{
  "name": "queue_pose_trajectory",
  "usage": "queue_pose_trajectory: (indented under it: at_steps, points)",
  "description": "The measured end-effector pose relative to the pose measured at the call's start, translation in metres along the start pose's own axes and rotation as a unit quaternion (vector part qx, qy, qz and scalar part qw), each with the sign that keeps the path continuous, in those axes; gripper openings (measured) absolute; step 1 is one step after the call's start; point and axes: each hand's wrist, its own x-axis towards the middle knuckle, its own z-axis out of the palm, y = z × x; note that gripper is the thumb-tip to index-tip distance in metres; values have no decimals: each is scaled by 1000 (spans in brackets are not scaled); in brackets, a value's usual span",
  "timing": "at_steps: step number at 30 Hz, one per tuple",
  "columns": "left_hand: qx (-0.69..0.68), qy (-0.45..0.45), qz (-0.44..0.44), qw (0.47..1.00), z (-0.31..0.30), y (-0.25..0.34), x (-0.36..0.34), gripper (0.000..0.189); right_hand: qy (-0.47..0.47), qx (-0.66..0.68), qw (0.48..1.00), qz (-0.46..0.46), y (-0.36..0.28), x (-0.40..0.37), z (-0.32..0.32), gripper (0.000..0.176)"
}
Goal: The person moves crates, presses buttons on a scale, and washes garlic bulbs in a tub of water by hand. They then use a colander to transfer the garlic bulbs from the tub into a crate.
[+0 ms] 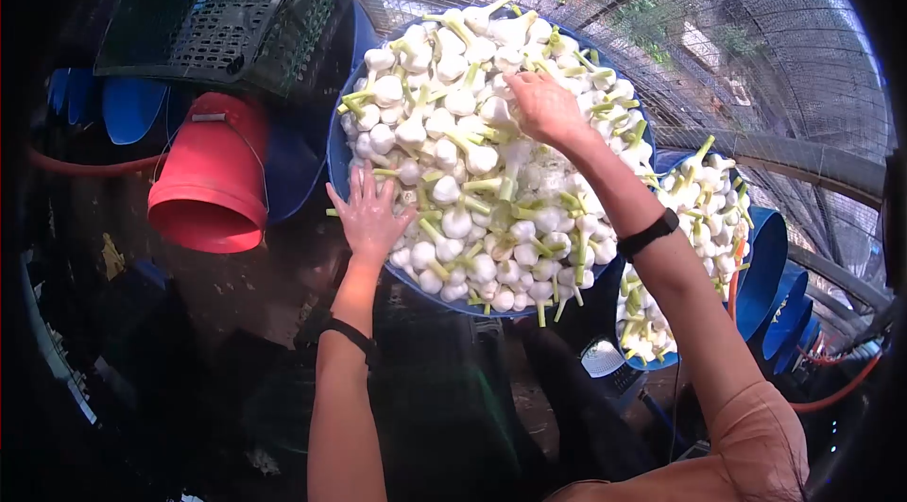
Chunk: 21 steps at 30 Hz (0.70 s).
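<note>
A large blue tub is heaped above its rim with white garlic bulbs that have short green stems. My left hand lies at the tub's left edge, fingers spread, touching the bulbs there. Over the upper right of the heap is my right hand, its fingers curled down among the garlic. Whatever those fingers hold, if anything, is hidden. Just below it, a pale blurred patch and wet-looking bulbs show near the middle of the heap. Black bands circle both wrists.
To the right stands a second blue tub of garlic. A red bucket lies tipped on the left, below a dark green crate. More blue tubs and an orange hose are at the right. Mesh netting forms the far side.
</note>
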Motion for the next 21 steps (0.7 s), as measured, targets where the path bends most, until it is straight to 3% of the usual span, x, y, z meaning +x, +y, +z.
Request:
queue_pose_trajectory:
  at_steps: [2,3,5,6,8,12,16,18,20,21]
  points:
    - [-42,47,9,998,9,-3,-6,54,-110,-105,988,-6,-12,30,19,35]
    - [-35,59,14,998,9,-4,-6,52,-107,-107,988,-12,-10,39,29,35]
    - [-53,66,7,996,10,-4,-7,51,-269,-54,961,28,-1,46,46,30]
    - [-69,76,8,995,8,-5,-4,51,-266,-56,962,24,6,41,63,30]
    - [-74,81,0,994,8,-6,-4,49,-108,-11,994,26,14,20,88,25]
    - [-90,56,4,994,7,-8,-4,50,-97,15,995,31,-6,-2,51,21]
    - [-99,68,3,993,11,-9,-4,52,-73,86,993,37,-15,-12,34,32]
    - [-102,55,0,993,12,-13,-5,52,-170,35,982,68,-21,-10,32,40]
    - [-108,63,6,992,13,-13,-6,52,-168,39,983,66,-21,-12,27,33]
    - [-100,35,1,994,10,-13,-5,50,-174,130,972,85,-15,-13,27,30]
